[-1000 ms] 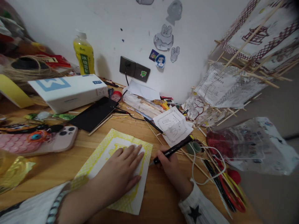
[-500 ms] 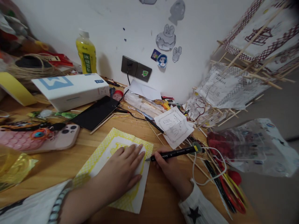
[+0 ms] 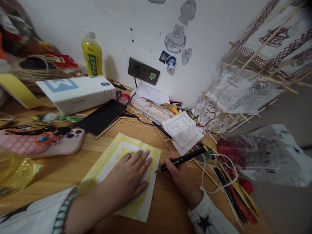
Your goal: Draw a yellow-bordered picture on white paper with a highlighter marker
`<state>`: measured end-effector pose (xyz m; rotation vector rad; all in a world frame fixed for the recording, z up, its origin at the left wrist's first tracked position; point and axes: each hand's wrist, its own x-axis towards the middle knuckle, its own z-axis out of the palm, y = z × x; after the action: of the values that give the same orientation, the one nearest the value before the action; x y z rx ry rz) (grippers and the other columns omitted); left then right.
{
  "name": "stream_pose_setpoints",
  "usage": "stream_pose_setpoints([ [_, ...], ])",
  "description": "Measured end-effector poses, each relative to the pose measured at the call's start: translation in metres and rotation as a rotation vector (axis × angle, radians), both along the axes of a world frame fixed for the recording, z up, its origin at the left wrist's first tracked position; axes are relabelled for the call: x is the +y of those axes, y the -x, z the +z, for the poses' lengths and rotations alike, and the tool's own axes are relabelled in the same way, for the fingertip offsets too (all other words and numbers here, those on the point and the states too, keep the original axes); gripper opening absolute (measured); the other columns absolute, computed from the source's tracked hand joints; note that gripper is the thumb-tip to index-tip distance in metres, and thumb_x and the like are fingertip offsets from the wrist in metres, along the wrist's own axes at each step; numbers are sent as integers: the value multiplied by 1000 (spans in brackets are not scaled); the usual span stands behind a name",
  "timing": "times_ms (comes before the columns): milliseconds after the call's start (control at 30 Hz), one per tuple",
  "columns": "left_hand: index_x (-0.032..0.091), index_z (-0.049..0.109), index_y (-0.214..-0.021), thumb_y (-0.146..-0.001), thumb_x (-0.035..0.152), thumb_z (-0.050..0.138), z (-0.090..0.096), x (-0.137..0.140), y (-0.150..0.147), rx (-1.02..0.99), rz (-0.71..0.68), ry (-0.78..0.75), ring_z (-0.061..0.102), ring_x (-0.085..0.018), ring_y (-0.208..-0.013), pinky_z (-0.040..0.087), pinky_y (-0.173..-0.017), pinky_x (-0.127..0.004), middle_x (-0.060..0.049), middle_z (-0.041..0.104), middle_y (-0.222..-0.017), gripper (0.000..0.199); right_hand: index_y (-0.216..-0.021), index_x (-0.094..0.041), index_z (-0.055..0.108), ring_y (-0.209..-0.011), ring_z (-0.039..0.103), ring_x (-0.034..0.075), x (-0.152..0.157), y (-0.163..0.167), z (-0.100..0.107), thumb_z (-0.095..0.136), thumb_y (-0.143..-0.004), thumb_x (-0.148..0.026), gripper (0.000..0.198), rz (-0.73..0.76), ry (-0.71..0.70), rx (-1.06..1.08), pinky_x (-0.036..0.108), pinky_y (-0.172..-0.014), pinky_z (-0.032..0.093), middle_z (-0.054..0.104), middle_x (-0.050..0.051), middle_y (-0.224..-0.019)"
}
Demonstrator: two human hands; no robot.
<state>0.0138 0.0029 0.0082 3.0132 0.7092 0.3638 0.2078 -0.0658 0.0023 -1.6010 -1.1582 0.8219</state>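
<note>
A white sheet of paper (image 3: 149, 208) with a yellow crosshatched border and yellow drawing lies on the wooden table. My left hand (image 3: 130, 174) rests flat across it, fingers stretched out, covering much of the drawing. In my right hand (image 3: 176, 172) is a black marker pen (image 3: 186, 158) with a yellow band at its back end. Its tip is at the sheet's right edge; whether it touches the paper I cannot tell. Beyond my right hand lies a smaller paper with a line drawing (image 3: 181, 132).
A black tablet (image 3: 101, 117), a white box (image 3: 80, 96) and a pink-cased phone (image 3: 73, 143) lie to the left, near a yellow drink bottle (image 3: 92, 55). At the right are scissors (image 3: 243, 203), a plastic bag (image 3: 275, 156), a white cord (image 3: 220, 188) and a stick-and-paper lantern frame (image 3: 234, 87).
The marker's tip has moved slightly down and right along the paper's right edge, and its back end is tilted higher. My left hand stays in place on the sheet.
</note>
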Motion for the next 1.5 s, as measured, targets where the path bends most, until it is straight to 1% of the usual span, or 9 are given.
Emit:
stream_pose_setpoints([
  [200, 17, 55, -132, -87, 49, 59, 3, 0, 0, -7, 3, 11, 46, -31, -125, 39, -95, -43, -12, 51, -141, 56, -68, -19, 59, -47, 47, 12, 1, 0, 3, 58, -82, -45, 29, -57, -58, 14, 23, -45, 38, 52, -4, -53],
  [400, 16, 55, -132, -88, 47, 58, 3, -1, 1, -23, -3, 16, 48, -32, -123, 40, -95, -44, -13, 52, -140, 53, -65, -21, 56, -47, 47, 14, 0, -2, 7, 51, -88, -49, 36, -164, -116, -133, 25, -45, 39, 52, -2, -53],
  [567, 15, 54, -133, -90, 46, 56, -1, -3, 1, -21, 11, 8, 46, -32, -125, 38, -98, -45, -14, 50, -141, 54, -66, -24, 60, -54, 53, 18, -5, 1, 4, 53, -87, -47, 32, -152, -109, -312, 29, -52, 45, 58, 1, -57],
  [833, 13, 52, -135, -91, 44, 52, -1, -6, -1, -3, 41, 11, 47, -34, -125, 39, -95, -46, -15, 49, -142, 53, -68, -24, 61, -65, 62, 22, 0, 12, 6, 51, -87, -45, 30, -99, -124, -343, 33, -61, 50, 62, 2, -60],
  [933, 13, 52, -135, -91, 44, 53, -1, -5, -1, -7, 38, 19, 47, -33, -125, 38, -96, -45, -15, 48, -142, 53, -71, -25, 63, -69, 63, 22, -1, 12, 4, 52, -87, -46, 29, -75, -115, -358, 35, -67, 52, 66, 4, -67],
  [1133, 14, 53, -133, -91, 44, 53, -3, -5, 0, -15, 38, -4, 46, -33, -125, 38, -95, -45, -15, 49, -141, 52, -79, -24, 66, -78, 64, 24, -2, 10, 1, 51, -87, -49, 30, -106, -142, -413, 39, -77, 52, 71, 7, -80],
  [1267, 15, 53, -133, -91, 45, 53, -4, -4, 0, -16, 33, -6, 47, -33, -125, 39, -95, -45, -14, 49, -142, 52, -79, -24, 66, -72, 63, 23, -2, 5, 1, 52, -88, -45, 27, -131, -131, -437, 37, -73, 51, 68, 6, -74],
  [1367, 14, 53, -133, -91, 44, 53, -3, -4, 0, -10, 36, -3, 46, -34, -125, 39, -95, -45, -15, 49, -142, 52, -79, -24, 66, -73, 62, 22, -2, 1, 3, 53, -88, -41, 24, -166, -134, -444, 35, -72, 50, 67, 5, -75],
  [1500, 14, 52, -134, -91, 44, 52, -2, -5, -1, 14, 39, 1, 46, -33, -126, 38, -95, -45, -14, 47, -144, 52, -73, -24, 63, -64, 59, 21, -5, 1, 4, 51, -90, -40, 26, -183, -123, -425, 32, -62, 48, 63, 3, -65],
])
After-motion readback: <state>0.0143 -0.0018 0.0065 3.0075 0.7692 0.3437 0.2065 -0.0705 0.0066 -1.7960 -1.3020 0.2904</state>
